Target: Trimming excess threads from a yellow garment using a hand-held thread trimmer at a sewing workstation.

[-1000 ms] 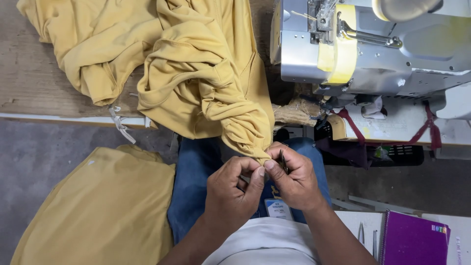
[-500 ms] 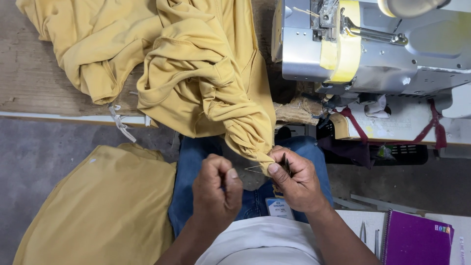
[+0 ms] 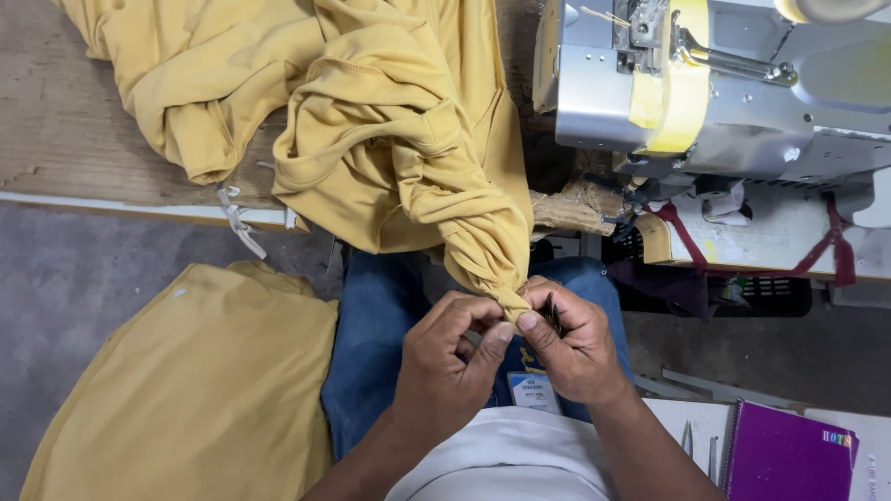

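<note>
We look down on a worker seated at a wooden bench (image 3: 83,139), both hands drawn together over the lap; the left hand (image 3: 444,364) and the right hand (image 3: 568,336) meet at the bunched tip of a mustard-yellow garment (image 3: 399,148), which trails off the bench edge and hangs down to them, so that its weight rests on the bench while only the small end needs holding. The left fingers (image 3: 497,336) are pinched on that tip, thumb against forefinger; the right fingers are curled and closed beside them, touching the same fold, with a small dark tool (image 3: 549,314) clamped in the grip, though we cannot tell what kind it is. The hands sit close to the body, above blue jeans (image 3: 380,325), seemingly to keep the fine work steady and near the eye. A grey sewing machine (image 3: 724,83) stands on the bench to the right, well apart from the hands, a yellow strip wrapped round its body. More yellow cloth (image 3: 186,390) lies spread on the floor at the left; a purple notebook (image 3: 784,455) sits at the lower right, beside what look like small metal tools we cannot make out clearly.
</note>
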